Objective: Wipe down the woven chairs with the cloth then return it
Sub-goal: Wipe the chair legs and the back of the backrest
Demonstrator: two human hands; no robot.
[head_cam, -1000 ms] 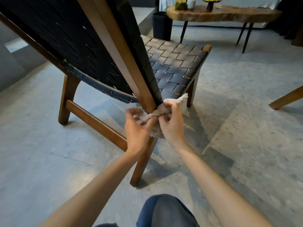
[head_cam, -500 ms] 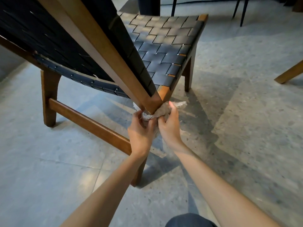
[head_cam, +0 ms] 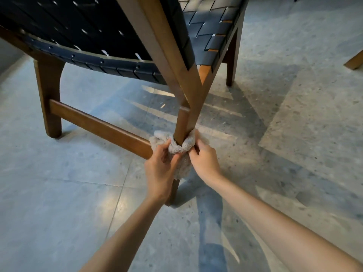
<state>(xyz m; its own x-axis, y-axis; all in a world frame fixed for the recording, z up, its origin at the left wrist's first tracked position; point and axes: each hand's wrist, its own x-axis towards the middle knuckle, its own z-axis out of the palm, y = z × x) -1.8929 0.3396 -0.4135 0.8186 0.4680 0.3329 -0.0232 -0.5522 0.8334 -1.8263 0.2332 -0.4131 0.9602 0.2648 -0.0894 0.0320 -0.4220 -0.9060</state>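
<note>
Tiled floor [head_cam: 59, 222] | left hand [head_cam: 160, 169], right hand [head_cam: 205, 161] grip cloth [head_cam: 179, 148] — wrapped round chair leg [head_cam: 182, 124]

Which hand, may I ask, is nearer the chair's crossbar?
Left. The left hand grips the cloth right beside the crossbar; the right hand holds it beyond the leg.

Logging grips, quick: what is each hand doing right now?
Left hand: grips the cloth wrapped round the chair leg.
Right hand: grips the same cloth.
</note>
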